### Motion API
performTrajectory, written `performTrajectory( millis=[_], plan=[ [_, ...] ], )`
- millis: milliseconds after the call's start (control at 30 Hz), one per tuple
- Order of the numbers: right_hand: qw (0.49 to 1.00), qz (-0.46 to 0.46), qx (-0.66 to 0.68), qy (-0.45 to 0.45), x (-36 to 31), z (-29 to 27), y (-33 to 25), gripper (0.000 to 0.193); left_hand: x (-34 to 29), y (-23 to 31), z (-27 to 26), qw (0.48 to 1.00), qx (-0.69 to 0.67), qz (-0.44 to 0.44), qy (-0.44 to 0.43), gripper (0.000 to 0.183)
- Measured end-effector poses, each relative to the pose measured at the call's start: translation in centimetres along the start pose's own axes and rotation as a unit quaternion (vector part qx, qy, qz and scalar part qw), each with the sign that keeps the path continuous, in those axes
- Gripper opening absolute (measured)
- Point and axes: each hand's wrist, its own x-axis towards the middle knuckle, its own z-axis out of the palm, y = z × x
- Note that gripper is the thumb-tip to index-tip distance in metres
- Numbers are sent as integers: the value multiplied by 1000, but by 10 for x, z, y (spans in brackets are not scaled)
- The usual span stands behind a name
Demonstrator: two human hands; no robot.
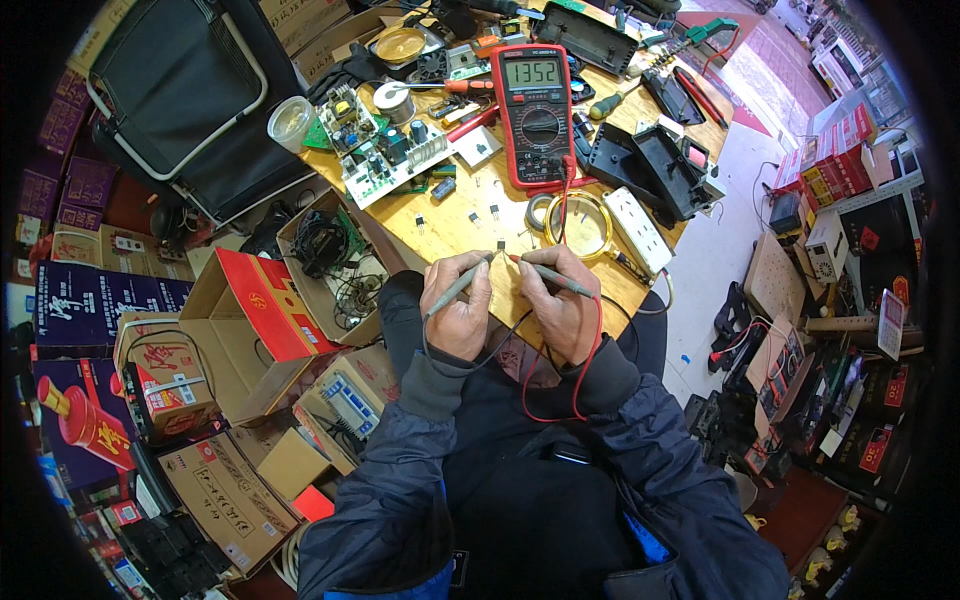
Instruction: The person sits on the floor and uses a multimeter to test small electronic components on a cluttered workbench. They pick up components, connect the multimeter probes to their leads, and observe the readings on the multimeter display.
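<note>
My left hand (458, 318) is closed around a grey-green test probe (458, 289) with a dark lead. Another grey-green test probe (562, 281), red near its tip and trailing a red lead (595, 350), is gripped in my right hand (568, 322). The two tips point toward each other at the table's near edge, by a small black three-legged component (501, 246). Whether both tips touch its legs is too small to tell. Beyond my hands lies a red-and-black digital multimeter (541, 143), its display lit, with leads plugged in at its lower end.
Left of the meter are circuit boards (385, 150) and a solder spool (393, 99). A yellow-rimmed magnifier (583, 228), a white power strip (637, 230) and an open black plastic case (655, 170) sit right. Cardboard boxes (235, 490) and a folding chair (185, 90) crowd the left.
</note>
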Motion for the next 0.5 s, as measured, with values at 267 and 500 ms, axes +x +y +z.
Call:
performTrajectory(
  millis=[267, 500],
  plan=[
    [1000, 5, -3, -1, 0, 0, 1, 14, -1, -2, -1, 1000, 18, 4, -9, 16],
    [1000, 2, 1, -1, 0, 0, 1, 14, -1, -3, 1, 1000, -4, -2, 2, 15]
  ],
)
